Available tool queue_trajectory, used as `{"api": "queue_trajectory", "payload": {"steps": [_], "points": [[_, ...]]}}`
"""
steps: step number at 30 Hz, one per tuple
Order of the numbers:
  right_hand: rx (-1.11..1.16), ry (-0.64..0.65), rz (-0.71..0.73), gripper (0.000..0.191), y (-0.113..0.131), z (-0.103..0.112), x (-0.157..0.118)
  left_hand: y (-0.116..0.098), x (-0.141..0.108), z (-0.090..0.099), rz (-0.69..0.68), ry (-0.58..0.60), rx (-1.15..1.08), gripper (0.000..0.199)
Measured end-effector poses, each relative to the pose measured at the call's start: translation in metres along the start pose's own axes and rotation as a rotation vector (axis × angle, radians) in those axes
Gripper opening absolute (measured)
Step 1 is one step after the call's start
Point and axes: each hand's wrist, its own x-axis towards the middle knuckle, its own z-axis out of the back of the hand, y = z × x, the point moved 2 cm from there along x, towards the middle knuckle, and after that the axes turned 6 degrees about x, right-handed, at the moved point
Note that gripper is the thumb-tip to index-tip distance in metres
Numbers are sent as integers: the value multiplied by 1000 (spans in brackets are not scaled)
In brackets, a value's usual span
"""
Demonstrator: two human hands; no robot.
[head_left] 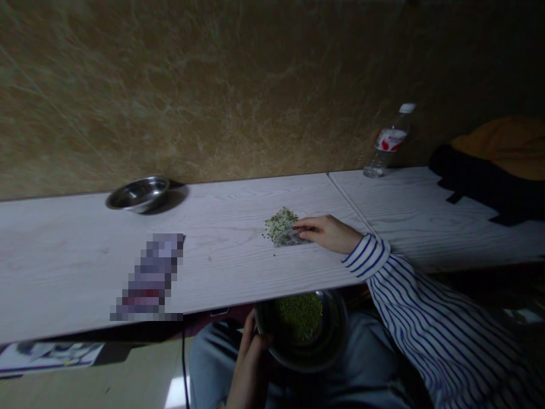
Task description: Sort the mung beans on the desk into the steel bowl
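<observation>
My right hand [330, 233] is above the pale wood-grain table, its thumb and fingers pinching a thin, see-through greyish piece [289, 238] that looks like plastic. That piece rests against a small spread heap of green beans and whitish grains [279, 221]. Below the table edge, over my lap, a metal bowl [334, 346] holds a bed of small green beans [300, 315]. My left hand [251, 358] grips the bowl's left rim, thumb at the near side; its other fingers are partly hidden under the bowl.
A second metal bowl [138, 196] stands near the wall at left. In front of it lies a blurred-out flat object [149, 275]. A clear bottle with a white cap [388, 141] is at the back right, beside a black and orange fabric item [498, 170]. A seam crosses the table [238, 267].
</observation>
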Motion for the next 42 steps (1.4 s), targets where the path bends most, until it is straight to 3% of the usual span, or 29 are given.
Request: {"api": "queue_trajectory", "payload": {"steps": [4,12,22,36,42], "points": [[55,-110,8,31,-1,6,-7,0,-1,-1,-15,17,12,52],[-167,-258,35,30,0,12,-8,1,-2,-7,-31,-31,-52,55],[-451,-163,145,31,10,-5,6,1,-5,-5,26,-13,-22,65],[-346,-74,230,25,16,-7,-21,-5,-12,-9,16,-25,10,68],[-370,-58,231,25,22,-11,-37,-4,-12,-7,16,32,10,66]]}}
